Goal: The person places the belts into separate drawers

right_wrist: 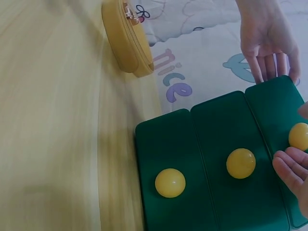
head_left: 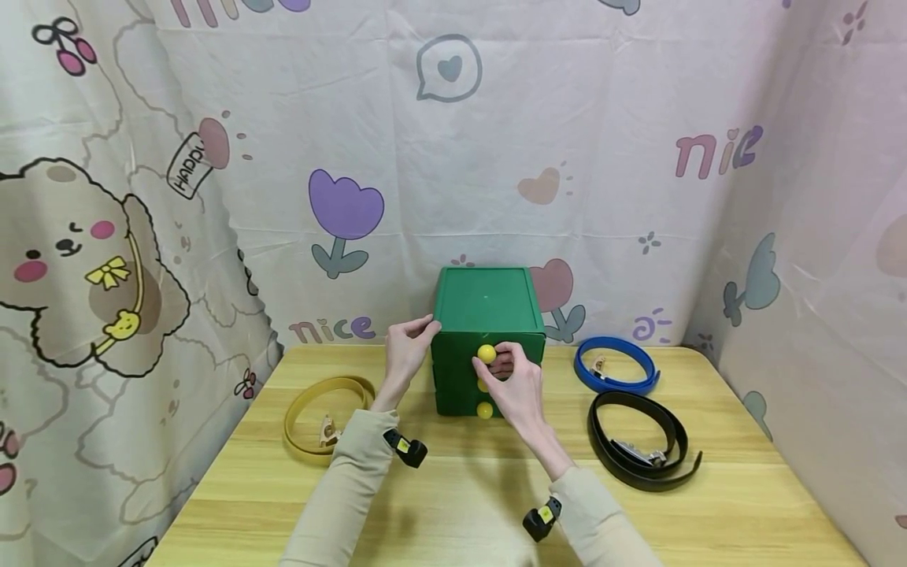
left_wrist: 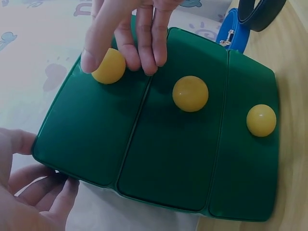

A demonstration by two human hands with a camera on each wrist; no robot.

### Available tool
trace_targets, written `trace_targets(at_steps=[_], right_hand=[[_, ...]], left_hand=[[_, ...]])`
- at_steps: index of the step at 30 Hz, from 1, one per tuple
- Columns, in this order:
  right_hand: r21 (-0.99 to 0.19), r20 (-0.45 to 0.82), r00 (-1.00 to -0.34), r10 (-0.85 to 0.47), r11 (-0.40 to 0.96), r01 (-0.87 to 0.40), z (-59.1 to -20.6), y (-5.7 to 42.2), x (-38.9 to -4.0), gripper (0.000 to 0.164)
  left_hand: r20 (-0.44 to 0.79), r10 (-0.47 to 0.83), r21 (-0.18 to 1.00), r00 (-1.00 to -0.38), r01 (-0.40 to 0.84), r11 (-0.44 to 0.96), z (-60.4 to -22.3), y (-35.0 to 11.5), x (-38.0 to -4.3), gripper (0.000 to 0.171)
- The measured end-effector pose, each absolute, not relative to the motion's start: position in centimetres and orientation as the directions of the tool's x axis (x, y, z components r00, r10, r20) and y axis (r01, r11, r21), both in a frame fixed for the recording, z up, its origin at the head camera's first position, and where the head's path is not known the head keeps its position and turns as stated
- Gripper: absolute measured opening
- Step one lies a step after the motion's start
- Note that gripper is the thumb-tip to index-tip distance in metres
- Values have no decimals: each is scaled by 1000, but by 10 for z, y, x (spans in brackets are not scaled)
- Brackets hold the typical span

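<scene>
Green drawer box (head_left: pixel 457 378) at rear ctr. of counter (head_left: pixel 453 504), 3 yellow knobs down front, drawers flush. L hand (head_left: pixel 407 353): fingers extended, approx. straight, touching box's top L edge. R hand (head_left: pixel 520 386): thumb + fingers either side of top knob (head_left: pixel 486 353), narrow gap; can't tell if gripped. Coiled belts: yellow belt (head_left: pixel 309 454) L of box; blue belt (head_left: pixel 631 387) & black belt (head_left: pixel 606 453) R.
</scene>
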State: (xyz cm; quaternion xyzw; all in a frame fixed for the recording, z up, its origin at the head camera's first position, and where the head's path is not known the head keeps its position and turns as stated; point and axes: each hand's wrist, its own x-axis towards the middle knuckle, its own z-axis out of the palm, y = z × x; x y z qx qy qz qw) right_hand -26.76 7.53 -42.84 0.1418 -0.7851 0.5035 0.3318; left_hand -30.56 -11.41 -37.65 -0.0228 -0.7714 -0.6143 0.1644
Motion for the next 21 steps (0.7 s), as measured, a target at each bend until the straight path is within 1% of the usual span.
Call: trace_targets(at_steps=[6,12,21], right_hand=[[-720,632,-764,131,464,-516,-427,74,-270,36],[-713,640,-755,141,477,-515,-428,73,-273,31],[-732,626,-766,149,453,-509,-426,73,-274,30]], left_hand=[[284,-166,940,-944,241,241,-376,-113,-307,33],[278,-157,943,-948,238,233,-376,-114,-307,32],[262,-141,944,-955,224,242,-375,-116,-306,35]])
